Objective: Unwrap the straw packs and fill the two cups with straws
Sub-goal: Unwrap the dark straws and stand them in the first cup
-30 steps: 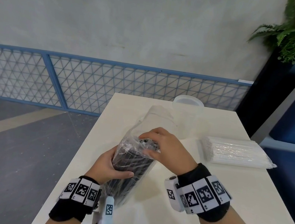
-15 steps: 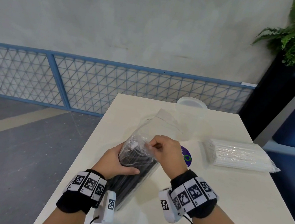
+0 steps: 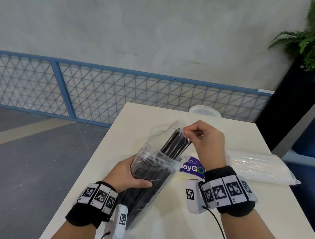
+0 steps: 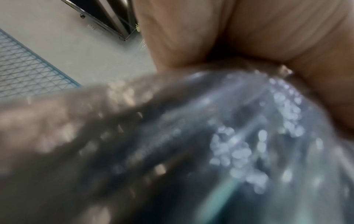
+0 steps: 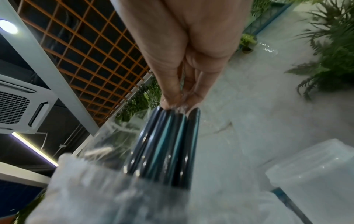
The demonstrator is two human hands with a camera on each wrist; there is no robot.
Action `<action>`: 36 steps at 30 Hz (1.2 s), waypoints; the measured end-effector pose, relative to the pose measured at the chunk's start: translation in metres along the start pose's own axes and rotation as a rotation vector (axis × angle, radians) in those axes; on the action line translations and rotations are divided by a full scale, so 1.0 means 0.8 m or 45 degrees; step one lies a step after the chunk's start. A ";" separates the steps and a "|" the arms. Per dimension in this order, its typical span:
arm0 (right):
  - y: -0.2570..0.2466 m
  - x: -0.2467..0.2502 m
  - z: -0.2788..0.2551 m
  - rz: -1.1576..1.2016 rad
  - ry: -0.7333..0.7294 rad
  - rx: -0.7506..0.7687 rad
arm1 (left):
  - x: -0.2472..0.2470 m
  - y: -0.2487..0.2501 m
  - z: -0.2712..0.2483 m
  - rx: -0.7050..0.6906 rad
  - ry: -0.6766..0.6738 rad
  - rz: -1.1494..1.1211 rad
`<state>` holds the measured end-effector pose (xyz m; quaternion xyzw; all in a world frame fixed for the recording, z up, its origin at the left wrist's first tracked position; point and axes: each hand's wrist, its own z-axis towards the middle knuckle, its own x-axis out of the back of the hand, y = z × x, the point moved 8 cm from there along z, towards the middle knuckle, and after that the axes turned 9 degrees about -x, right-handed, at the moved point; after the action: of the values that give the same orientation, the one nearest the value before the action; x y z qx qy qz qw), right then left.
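Observation:
A pack of black straws in clear wrap stands tilted on the white table. My left hand grips its middle; up close the wrap fills the left wrist view under my fingers. My right hand pinches the top ends of several black straws that stick out above the bunched wrap. In the right wrist view those straws hang from my right hand. A clear plastic cup stands just behind my right hand, also seen as the cup. I cannot make out a second cup for certain.
A wrapped pack of white straws lies on the table to the right. A purple sticker sits on the tabletop between the two packs. The table's left edge drops to a grey floor; a blue mesh fence runs behind.
My right hand has lifted up and away from the pack's top, drawing several black straws out of the wrap. My left hand keeps its grip on the pack.

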<state>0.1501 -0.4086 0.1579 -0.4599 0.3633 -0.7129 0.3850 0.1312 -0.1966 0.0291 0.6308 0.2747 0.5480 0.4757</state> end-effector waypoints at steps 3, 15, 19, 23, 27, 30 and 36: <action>-0.006 0.010 0.005 0.016 0.045 0.027 | 0.000 0.002 -0.003 -0.008 -0.003 0.006; 0.042 -0.071 -0.063 0.442 -0.189 -0.504 | 0.008 0.006 -0.016 -0.082 0.108 -0.089; 0.052 -0.072 -0.054 0.795 -0.081 -0.691 | 0.002 0.014 -0.015 -0.105 0.065 -0.052; 0.055 -0.078 -0.049 1.013 -0.015 -0.805 | 0.001 0.017 -0.013 -0.114 0.071 -0.008; 0.043 -0.063 -0.031 1.132 0.027 -0.672 | -0.001 0.015 -0.009 -0.104 0.079 -0.021; 0.037 -0.052 -0.018 1.193 0.033 -0.619 | -0.001 0.015 -0.006 -0.111 0.103 -0.049; 0.040 -0.047 -0.020 1.043 0.049 -0.553 | 0.001 0.013 -0.007 -0.106 0.134 -0.071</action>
<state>0.1524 -0.3866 0.1108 -0.3354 0.6630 -0.4179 0.5227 0.1244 -0.1982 0.0389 0.5730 0.2935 0.5779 0.5015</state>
